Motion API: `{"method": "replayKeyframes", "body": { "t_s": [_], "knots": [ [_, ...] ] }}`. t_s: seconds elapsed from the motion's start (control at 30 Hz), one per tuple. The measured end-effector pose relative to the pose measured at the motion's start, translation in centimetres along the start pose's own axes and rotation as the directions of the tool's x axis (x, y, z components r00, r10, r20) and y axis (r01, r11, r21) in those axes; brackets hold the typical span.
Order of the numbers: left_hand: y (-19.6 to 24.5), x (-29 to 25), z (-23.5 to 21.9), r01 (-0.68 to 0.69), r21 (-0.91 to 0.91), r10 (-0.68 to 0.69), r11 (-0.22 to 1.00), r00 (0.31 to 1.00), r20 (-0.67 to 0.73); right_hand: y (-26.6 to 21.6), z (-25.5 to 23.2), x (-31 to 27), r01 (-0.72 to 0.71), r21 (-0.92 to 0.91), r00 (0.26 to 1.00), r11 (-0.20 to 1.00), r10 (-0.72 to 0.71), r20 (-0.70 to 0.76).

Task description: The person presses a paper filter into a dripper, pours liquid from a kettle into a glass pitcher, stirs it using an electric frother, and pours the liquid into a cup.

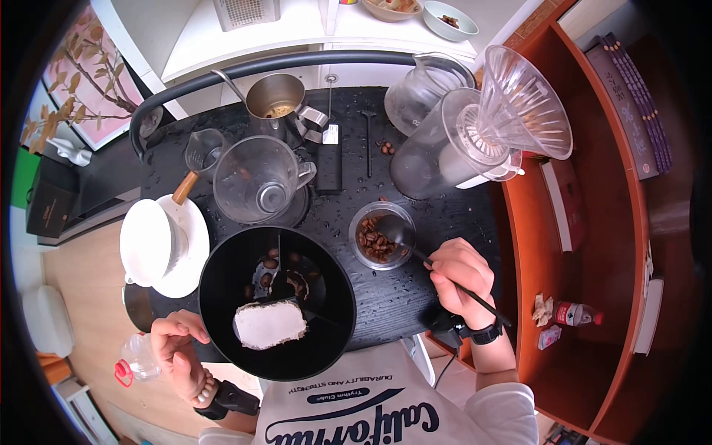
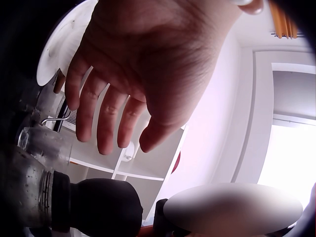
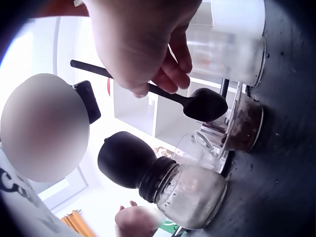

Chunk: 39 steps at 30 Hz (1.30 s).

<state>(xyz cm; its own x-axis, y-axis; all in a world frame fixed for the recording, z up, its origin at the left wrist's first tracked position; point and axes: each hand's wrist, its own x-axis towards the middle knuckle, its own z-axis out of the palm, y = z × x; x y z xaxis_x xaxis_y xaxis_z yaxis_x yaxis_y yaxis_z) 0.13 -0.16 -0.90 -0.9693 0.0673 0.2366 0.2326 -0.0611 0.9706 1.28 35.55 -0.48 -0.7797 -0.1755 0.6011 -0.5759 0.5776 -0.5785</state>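
My right hand pinches a black spoon by its handle. Its bowl is over a small clear cup of brown coffee beans. Left of the cup stands a coffee grinder, its wide black top open upward. Inside lie several beans and a white, rough-edged rectangular piece. From the side, in the right wrist view, the grinder has a black upper part on a glass jar. Close by the grinder's left side, my left hand holds nothing, its fingers loosely bent.
Behind the grinder are a clear pitcher, a metal cup and a small black scoop-like stick. A clear dripper tops a tall vessel at the right. A white cup on a saucer sits left; an orange shelf borders the right.
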Motion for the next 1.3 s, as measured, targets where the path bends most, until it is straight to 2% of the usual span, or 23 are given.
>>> {"method": "replayKeyframes", "body": {
  "t_s": [0.07, 0.13, 0.2, 0.27, 0.3, 0.33, 0.4, 0.47, 0.53, 0.6, 0.63, 0.67, 0.73, 0.8, 0.87, 0.93, 0.97, 1.0, 1.07, 1.17, 1.23, 1.27, 1.3],
  "knots": [
    [0.0, 0.0, 0.0, -0.008, 0.000, 0.008, 1.000, 1.000, 0.003, -0.4, 0.0, 0.6, 0.046, 0.049, 0.999, 0.998, -0.047, 0.009],
    [-0.1, 0.0, -0.1, -0.009, -0.003, 0.009, 1.000, 1.000, 0.013, -0.8, 0.2, 0.9, 0.035, 0.055, 0.985, 0.998, -0.043, 0.167],
    [-0.1, 0.0, -0.2, -0.008, -0.005, 0.008, 1.000, 1.000, 0.010, -0.5, 0.1, 0.9, 0.047, 0.013, 0.980, 0.999, -0.049, 0.191],
    [0.0, 0.0, -0.2, -0.009, -0.007, 0.009, 1.000, 1.000, 0.002, -0.1, -0.3, 0.7, 0.054, -0.023, 0.997, 0.998, -0.053, 0.053],
    [0.1, 0.0, -0.1, -0.001, -0.005, 0.001, 1.000, 1.000, -0.002, 0.1, -0.2, 0.3, 0.053, 0.037, 0.998, 0.998, -0.052, -0.043],
    [0.1, 0.0, 0.0, 0.009, -0.003, -0.009, 1.000, 1.000, -0.004, 0.2, -0.3, 0.2, 0.043, 0.017, 0.997, 0.999, -0.041, -0.063],
    [-0.1, 0.0, 0.0, 0.016, 0.005, -0.016, 1.000, 1.000, -0.002, -0.1, -0.4, 1.4, 0.056, -0.135, 0.998, 0.989, -0.050, 0.047],
    [-0.2, 0.1, 0.0, 0.020, 0.010, -0.020, 1.000, 1.000, 0.003, 0.1, 0.0, 1.7, 0.050, -0.119, 0.987, 0.992, -0.031, 0.156],
    [0.0, 0.1, 0.1, 0.013, 0.011, -0.013, 1.000, 1.000, 0.024, 0.6, 0.3, 1.3, 0.040, -0.104, 0.983, 0.994, -0.020, 0.185],
    [-0.1, 0.1, 0.1, 0.016, 0.008, -0.016, 1.000, 1.000, 0.018, 1.0, 0.6, 0.8, -0.134, 0.045, 0.989, 0.990, 0.131, 0.069],
    [-0.2, 0.0, 0.1, 0.021, 0.003, -0.021, 1.000, 1.000, 0.013, 1.0, 1.3, 0.1, -0.264, 0.122, 0.961, 0.957, 0.271, -0.049],
    [-0.2, 0.0, 0.1, 0.021, 0.003, -0.021, 1.000, 1.000, 0.013, 1.5, 1.7, -0.3, -0.286, 0.085, 0.948, 0.954, 0.295, -0.121],
    [-0.2, 0.0, 0.2, 0.033, 0.000, -0.033, 0.999, 0.999, 0.010, 1.3, 1.7, 0.0, -0.468, 0.234, 0.850, 0.852, 0.507, -0.144],
    [-0.3, 0.1, 0.1, 0.025, -0.005, -0.025, 1.000, 1.000, 0.016, 1.6, 1.8, 0.4, -0.494, 0.294, 0.820, 0.818, 0.551, -0.155],
    [-0.2, 0.2, 0.1, 0.016, -0.010, -0.016, 1.000, 1.000, 0.021, 1.9, 1.8, 0.3, -0.510, 0.439, 0.761, 0.739, 0.626, -0.171],
    [-0.1, 0.2, 0.1, 0.010, -0.012, -0.010, 1.000, 1.000, 0.021, 1.3, 2.1, -0.6, -0.439, 0.382, 0.816, 0.813, 0.539, -0.209],
    [-0.1, 0.2, 0.1, 0.010, -0.012, -0.010, 1.000, 1.000, 0.020, 1.7, 1.7, -0.4, -0.264, 0.209, 0.950, 0.942, 0.291, -0.112],
    [-0.1, 0.2, 0.0, 0.014, -0.012, -0.014, 1.000, 1.000, 0.020, 2.0, 1.2, -0.2, -0.039, 0.059, 0.999, 0.998, 0.037, 0.032],
    [-0.1, 0.2, 0.1, 0.018, -0.015, -0.018, 1.000, 1.000, 0.023, 0.9, 0.9, 0.8, 0.119, -0.061, 0.975, 0.991, -0.105, 0.194],
    [-0.1, 0.3, 0.1, 0.016, -0.011, -0.016, 1.000, 1.000, 0.018, 0.4, 0.8, 0.6, 0.158, -0.120, 0.962, 0.980, -0.125, 0.243],
    [0.0, 0.3, 0.1, 0.011, -0.016, -0.011, 1.000, 1.000, 0.023, 0.6, 0.7, 0.4, 0.084, -0.008, 0.987, 0.996, -0.083, 0.137],
    [0.0, 0.3, 0.1, 0.011, -0.016, -0.011, 1.000, 1.000, 0.022, 0.7, 0.9, 0.2, 0.085, -0.008, 0.987, 0.996, -0.083, 0.138],
    [0.0, 0.3, 0.1, 0.012, -0.019, -0.011, 1.000, 1.000, 0.024, 0.7, 1.4, -0.1, -0.033, 0.040, 0.997, 0.999, 0.030, 0.077]
  ]
}}
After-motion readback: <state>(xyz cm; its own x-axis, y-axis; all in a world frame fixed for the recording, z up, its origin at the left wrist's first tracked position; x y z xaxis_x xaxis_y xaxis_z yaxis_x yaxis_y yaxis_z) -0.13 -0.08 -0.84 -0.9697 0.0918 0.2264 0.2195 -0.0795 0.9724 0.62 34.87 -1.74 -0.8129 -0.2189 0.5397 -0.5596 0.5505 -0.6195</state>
